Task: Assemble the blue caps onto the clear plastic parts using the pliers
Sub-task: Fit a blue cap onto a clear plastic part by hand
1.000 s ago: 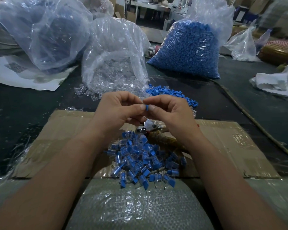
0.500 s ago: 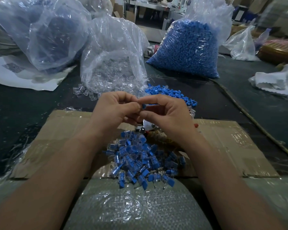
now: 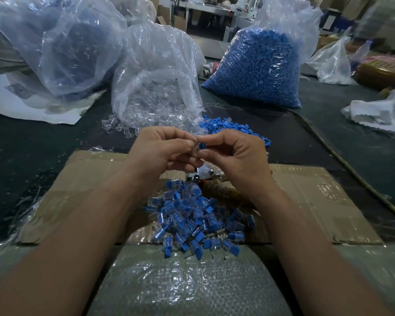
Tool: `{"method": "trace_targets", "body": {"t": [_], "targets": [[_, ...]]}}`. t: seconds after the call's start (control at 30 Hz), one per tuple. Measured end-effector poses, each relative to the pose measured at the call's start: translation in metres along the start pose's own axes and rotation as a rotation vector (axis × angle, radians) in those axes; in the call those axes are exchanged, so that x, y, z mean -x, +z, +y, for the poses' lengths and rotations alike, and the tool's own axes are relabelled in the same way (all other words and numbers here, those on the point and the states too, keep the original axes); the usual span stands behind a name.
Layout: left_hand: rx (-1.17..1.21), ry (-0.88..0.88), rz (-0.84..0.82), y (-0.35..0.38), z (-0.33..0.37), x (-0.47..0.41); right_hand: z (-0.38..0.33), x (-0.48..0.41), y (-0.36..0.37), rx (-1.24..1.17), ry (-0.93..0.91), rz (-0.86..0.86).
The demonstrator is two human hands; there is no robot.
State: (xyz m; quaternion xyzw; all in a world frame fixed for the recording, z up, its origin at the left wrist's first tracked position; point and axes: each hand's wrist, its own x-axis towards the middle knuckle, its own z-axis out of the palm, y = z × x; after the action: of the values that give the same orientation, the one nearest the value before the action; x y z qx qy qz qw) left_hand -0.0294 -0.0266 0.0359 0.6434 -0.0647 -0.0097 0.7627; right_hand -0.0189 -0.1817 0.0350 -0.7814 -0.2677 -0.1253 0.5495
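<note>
Pliers (image 3: 206,174) mostly hidden under hands, only pivot visible, on cardboard (image 3: 317,201). Left hand (image 3: 160,151) and right hand (image 3: 234,156) both pinch blue cap (image 3: 202,145) above assembled pile (image 3: 192,221); clear part indistinct. Versus half-second earlier: cap face more exposed.

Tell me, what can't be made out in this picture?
Head view:
- Blue cap: left hand and right hand pinch it; fingertips hide what it sits on.
- Pliers: the hands cover all but the pivot.
- Far benches: blurred, cut off by the top edge.
</note>
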Motion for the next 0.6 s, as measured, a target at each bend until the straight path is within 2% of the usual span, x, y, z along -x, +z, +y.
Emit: {"method": "trace_targets", "body": {"t": [0.6], "targets": [[0.014, -0.044, -0.037, -0.0021, 0.0009, -0.0003, 0.0035, -0.0007, -0.0051, 0.027, -0.109, -0.055]]}}
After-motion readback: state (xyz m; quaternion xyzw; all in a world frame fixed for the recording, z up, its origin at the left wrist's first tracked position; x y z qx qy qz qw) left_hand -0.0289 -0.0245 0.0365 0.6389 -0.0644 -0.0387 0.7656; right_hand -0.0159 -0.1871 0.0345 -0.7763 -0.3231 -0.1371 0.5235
